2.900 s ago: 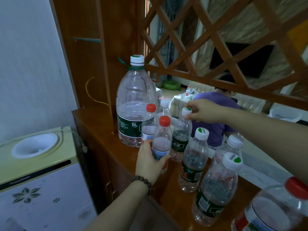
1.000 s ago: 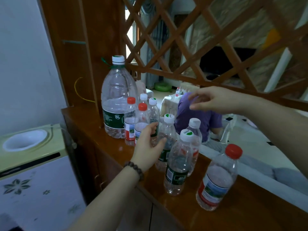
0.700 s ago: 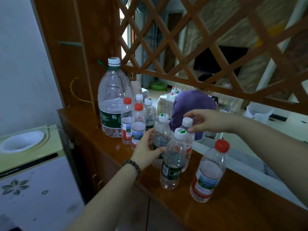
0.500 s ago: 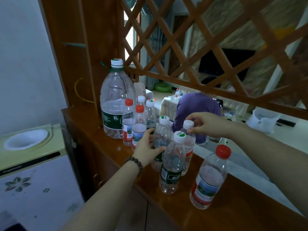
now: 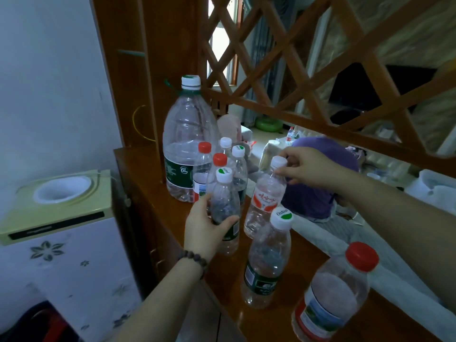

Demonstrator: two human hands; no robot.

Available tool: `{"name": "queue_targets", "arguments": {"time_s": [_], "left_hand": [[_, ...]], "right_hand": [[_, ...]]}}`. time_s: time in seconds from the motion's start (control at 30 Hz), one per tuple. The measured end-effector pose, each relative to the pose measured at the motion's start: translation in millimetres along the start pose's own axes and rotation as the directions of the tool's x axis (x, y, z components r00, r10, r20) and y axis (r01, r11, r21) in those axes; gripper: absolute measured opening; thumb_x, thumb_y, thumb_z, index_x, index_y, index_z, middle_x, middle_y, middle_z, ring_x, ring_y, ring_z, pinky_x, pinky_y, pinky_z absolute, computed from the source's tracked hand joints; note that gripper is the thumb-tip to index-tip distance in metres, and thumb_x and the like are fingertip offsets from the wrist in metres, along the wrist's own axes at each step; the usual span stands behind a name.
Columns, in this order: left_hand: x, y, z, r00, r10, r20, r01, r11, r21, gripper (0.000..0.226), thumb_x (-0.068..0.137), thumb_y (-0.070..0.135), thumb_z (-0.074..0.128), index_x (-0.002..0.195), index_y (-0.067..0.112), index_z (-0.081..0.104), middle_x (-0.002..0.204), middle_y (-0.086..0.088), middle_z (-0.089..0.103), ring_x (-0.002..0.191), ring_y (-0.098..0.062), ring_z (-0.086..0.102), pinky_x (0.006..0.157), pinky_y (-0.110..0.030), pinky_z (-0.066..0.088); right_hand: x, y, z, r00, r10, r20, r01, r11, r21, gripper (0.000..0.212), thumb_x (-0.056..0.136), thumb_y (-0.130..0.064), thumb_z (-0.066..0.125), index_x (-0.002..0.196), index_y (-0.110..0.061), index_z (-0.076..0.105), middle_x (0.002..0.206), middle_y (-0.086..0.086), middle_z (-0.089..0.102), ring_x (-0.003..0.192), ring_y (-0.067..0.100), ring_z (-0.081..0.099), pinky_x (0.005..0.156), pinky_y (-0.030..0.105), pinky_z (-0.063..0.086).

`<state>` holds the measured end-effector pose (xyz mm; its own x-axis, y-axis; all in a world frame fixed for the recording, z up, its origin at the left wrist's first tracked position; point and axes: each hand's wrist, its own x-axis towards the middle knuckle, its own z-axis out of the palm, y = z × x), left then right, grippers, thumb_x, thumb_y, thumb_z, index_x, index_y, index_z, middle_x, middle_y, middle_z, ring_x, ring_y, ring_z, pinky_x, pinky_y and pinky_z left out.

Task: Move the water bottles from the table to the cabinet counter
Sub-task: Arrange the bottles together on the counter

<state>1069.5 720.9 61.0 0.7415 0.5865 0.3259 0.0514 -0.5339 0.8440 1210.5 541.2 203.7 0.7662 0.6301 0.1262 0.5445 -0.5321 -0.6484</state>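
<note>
While the left hand [image 5: 206, 227] wraps its fingers round a green-labelled bottle [image 5: 225, 208] and the right hand [image 5: 307, 167] pinches the neck of a red-labelled bottle [image 5: 265, 201], both bottles stand among the cluster on the wooden desk [image 5: 276, 319]. Each should go down flat in a free gap beside the 6L jug [image 5: 186, 149], steadied before the fingers let go so no neighbour tips.

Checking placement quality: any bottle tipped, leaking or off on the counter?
One: the red-labelled bottle leans left, pinched at its neck by the right hand. The left hand grips a green-capped bottle, upright. No spill on the counter.
</note>
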Motion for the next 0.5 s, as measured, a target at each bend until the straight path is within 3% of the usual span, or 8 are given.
{"name": "queue_targets", "arguments": {"time_s": [0.13, 0.23, 0.3, 0.43, 0.5], "left_hand": [[-0.6, 3.3, 4.7, 1.0, -0.018, -0.021, 0.017, 0.999, -0.04, 0.082, 0.066, 0.038, 0.084, 0.134, 0.017, 0.044, 0.129, 0.001, 0.056, 0.116, -0.016, 0.055, 0.093, -0.037, 0.053], [-1.5, 4.3, 7.2, 0.999, -0.024, -0.029, 0.022, 0.999, -0.046, 0.075, 0.066, 0.035, 0.084, 0.127, 0.017, 0.045, 0.126, 0.001, 0.057, 0.114, -0.017, 0.056, 0.092, -0.034, 0.053], [-1.7, 5.7, 8.9, 1.0, -0.02, -0.024, 0.019, 0.999, -0.049, 0.071, 0.068, 0.033, 0.083, 0.126, 0.017, 0.046, 0.125, 0.002, 0.057, 0.114, -0.014, 0.056, 0.092, -0.031, 0.052], [-0.8, 9.0, 14.3, 0.999, 0.023, -0.041, -0.025, 0.999, -0.039, 0.067, 0.071, 0.031, 0.081, 0.127, 0.015, 0.047, 0.121, 0.004, 0.052, 0.111, -0.009, 0.051, 0.091, -0.02, 0.046], [-0.3, 10.7, 16.5, 0.999, 0.03, -0.041, -0.032, 0.999, -0.042, 0.065, 0.073, 0.03, 0.08, 0.127, 0.015, 0.047, 0.12, 0.004, 0.05, 0.111, -0.008, 0.049, 0.092, -0.021, 0.046]], "right_hand": [[25.9, -0.8, 12.4, 0.999, -0.022, 0.031, 0.024, 0.999, -0.043, 0.02, 0.086, -0.018, 0.069, 0.101, -0.015, 0.056, 0.082, 0.003, 0.058, 0.083, 0.024, 0.062, 0.072, 0.038, 0.059], [36.5, -0.1, 18.8, 0.996, -0.052, 0.071, 0.062, 0.989, -0.132, 0.023, 0.086, -0.021, 0.068, 0.105, -0.013, 0.058, 0.088, 0.006, 0.059, 0.093, 0.033, 0.063, 0.082, 0.051, 0.055], [41.0, -0.2, 20.4, 0.994, -0.06, 0.095, 0.073, 0.988, -0.137, 0.03, 0.087, -0.021, 0.067, 0.114, -0.012, 0.057, 0.102, 0.009, 0.061, 0.097, 0.031, 0.063, 0.083, 0.052, 0.054], [44.9, 1.0, 16.4, 0.981, -0.084, 0.175, 0.099, 0.992, -0.078, 0.032, 0.089, -0.014, 0.063, 0.12, -0.017, 0.054, 0.115, 0.003, 0.058, 0.106, 0.026, 0.061, 0.092, 0.047, 0.052], [46.4, 4.2, 12.7, 0.973, -0.113, 0.2, 0.135, 0.985, -0.103, 0.031, 0.089, -0.013, 0.063, 0.117, -0.024, 0.053, 0.116, -0.001, 0.058, 0.109, 0.024, 0.06, 0.094, 0.038, 0.049]]}}
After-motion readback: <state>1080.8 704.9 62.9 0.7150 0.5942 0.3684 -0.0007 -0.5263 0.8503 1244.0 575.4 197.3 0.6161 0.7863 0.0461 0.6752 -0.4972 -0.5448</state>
